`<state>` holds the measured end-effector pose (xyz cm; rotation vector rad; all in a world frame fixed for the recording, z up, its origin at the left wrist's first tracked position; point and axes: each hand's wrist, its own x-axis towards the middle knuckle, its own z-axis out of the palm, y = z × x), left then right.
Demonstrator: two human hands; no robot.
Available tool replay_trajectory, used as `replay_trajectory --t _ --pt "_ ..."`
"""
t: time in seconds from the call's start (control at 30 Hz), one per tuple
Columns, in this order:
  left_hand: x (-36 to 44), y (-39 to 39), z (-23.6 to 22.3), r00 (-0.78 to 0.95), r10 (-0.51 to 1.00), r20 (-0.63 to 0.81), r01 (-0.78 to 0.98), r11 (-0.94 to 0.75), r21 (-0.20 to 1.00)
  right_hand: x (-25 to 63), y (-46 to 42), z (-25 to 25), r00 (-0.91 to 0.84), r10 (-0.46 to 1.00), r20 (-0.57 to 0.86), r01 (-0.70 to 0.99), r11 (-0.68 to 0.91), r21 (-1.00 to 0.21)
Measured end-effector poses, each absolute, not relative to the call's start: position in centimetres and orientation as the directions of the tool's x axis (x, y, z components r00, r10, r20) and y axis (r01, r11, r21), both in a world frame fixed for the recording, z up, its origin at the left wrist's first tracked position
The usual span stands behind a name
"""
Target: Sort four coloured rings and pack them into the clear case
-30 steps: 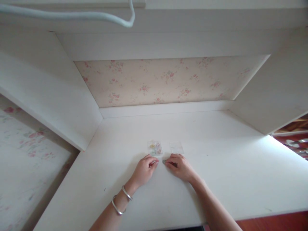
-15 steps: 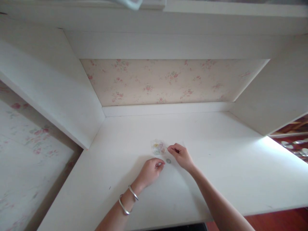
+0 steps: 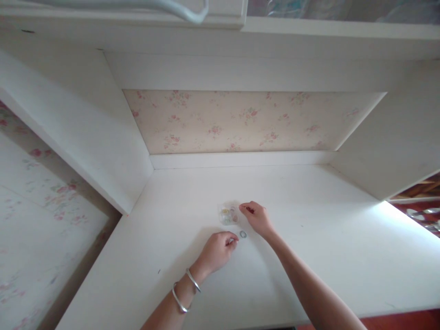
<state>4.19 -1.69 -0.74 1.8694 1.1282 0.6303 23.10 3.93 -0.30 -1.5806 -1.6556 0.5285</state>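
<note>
A small clear plastic box (image 3: pixel 227 214) with several coloured ring-like pieces in it, yellow and pinkish among them, lies on the white tabletop. In front of it rests a single grey-green ring (image 3: pixel 243 234). My left hand (image 3: pixel 219 250), two silver bangles on its wrist, is just left of this ring. Its thumb and fingertips are pinched together; anything between them is too small to make out. My right hand (image 3: pixel 257 217) hovers at the box's right side, also pinched. Whatever its fingertips hold cannot be made out. The second clear box part is hidden around my right hand.
White side panels (image 3: pixel 82 123) flank the desk (image 3: pixel 330 247), and a flowered wall panel (image 3: pixel 220 121) closes its back. A shelf (image 3: pixel 220 41) overhangs it, with a pale cable (image 3: pixel 165 7) above. A small dark mark (image 3: pixel 158 271) is on the tabletop at left.
My right hand has let go of the grey-green ring, leaving it on the table, and moved up to the box's right side. My left hand stays pinched nearby. The camera view has shifted slightly.
</note>
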Motion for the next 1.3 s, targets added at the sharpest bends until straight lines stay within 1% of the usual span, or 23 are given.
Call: replay_trajectory --t 0.1,0.23,0.4,0.5,0.6,0.7,0.8,0.93,1.0,1.13,1.3 --pt "4.5 -1.9 -0.6 0.456 0.889 0.033 0.488 -0.281 0.826 23.9 2.3 -0.7 0.079 0.977 0.198 0.565 0.120 -0.816" --pt "5.3 -2.2 0.0 0.446 0.892 0.073 0.584 -0.352 0.732 24.6 -0.2 -1.4 0.076 0.987 0.145 0.512 0.086 -0.855" --pt "7.0 -2.1 0.7 0.473 0.880 0.056 0.711 -0.418 0.565 24.8 -1.8 -2.4 0.139 0.973 0.183 0.510 0.088 -0.856" --pt "7.7 -1.9 0.8 0.483 0.875 0.027 0.768 -0.438 0.468 24.8 -1.9 -2.5 0.132 0.970 0.204 0.525 0.106 -0.844" --pt "8.0 -1.7 0.6 0.498 0.866 0.038 0.781 -0.467 0.416 24.8 -1.9 -2.4 0.117 0.970 0.214 0.526 0.122 -0.842" --pt "7.9 -1.7 0.3 0.503 0.862 0.065 0.770 -0.481 0.418 24.9 -2.0 -2.3 0.110 0.971 0.213 0.521 0.126 -0.844" --pt "7.6 -1.6 0.1 0.483 0.873 0.075 0.754 -0.458 0.471 25.1 -2.1 -2.1 0.073 0.975 0.211 0.534 0.141 -0.834" --pt "7.1 -0.9 0.8 0.448 0.884 0.130 0.697 -0.437 0.568 25.1 -2.5 -1.7 -0.053 0.977 0.205 0.566 0.198 -0.800" --pt "6.8 -0.2 1.3 0.409 0.895 0.179 0.687 -0.432 0.584 25.1 -2.7 -1.5 -0.135 0.970 0.202 0.580 0.243 -0.778" --pt "6.5 1.7 2.2 0.321 0.915 0.245 0.732 -0.404 0.549 25.1 -3.1 -1.3 -0.257 0.945 0.204 0.656 0.326 -0.681" --pt "7.3 4.3 2.2 0.296 0.933 0.204 0.791 -0.359 0.496 25.0 -3.0 -1.4 -0.313 0.927 0.208 0.739 0.375 -0.559"
